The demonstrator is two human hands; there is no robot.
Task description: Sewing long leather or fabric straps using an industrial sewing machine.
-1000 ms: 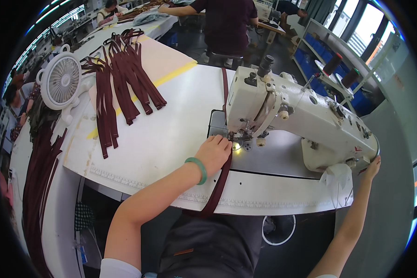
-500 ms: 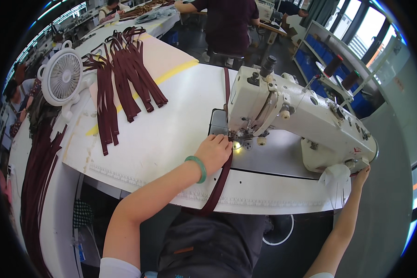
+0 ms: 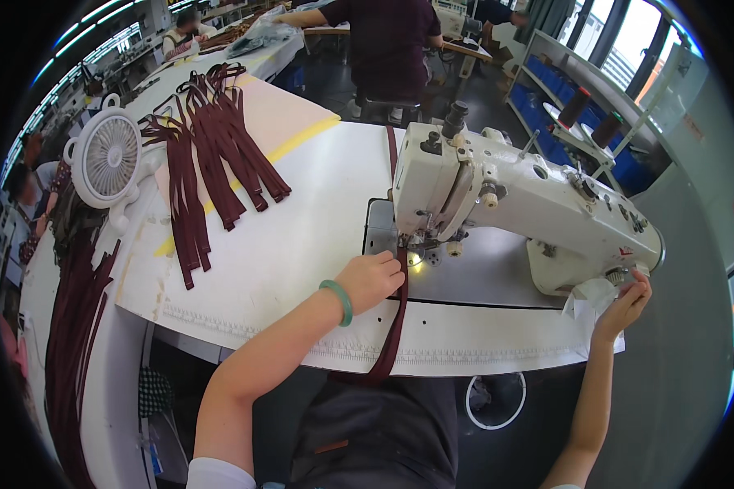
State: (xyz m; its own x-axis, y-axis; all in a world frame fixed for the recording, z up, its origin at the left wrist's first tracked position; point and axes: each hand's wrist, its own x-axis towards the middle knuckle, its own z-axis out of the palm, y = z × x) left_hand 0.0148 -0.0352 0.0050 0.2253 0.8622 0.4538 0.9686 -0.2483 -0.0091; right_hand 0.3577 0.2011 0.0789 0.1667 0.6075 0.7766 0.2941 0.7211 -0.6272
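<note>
Pinching maroon strap [image 3: 395, 332] | left fingers [image 3: 389, 268], drawn back from machine head [image 3: 424, 175] | right fingers [image 3: 638, 287] shifted, grip unclear

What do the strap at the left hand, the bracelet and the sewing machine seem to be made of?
Strap: matt woven fabric, probably; it bends softly. Bracelet: smooth, green, perhaps jade or plastic; it looks rigid and round. Sewing machine: likely painted metal, from its cream sheen.

- One sewing machine [image 3: 514, 200] is standing near right.
- One fan [image 3: 108, 152] is standing left.
- Two thread cones [image 3: 575, 107] are standing far right.
- Two hands are showing: left hand [image 3: 371, 280], right hand [image 3: 624, 306].
- One bangle [image 3: 339, 301] is showing near left.
- One maroon strap [image 3: 395, 326] is trailing near.
</note>
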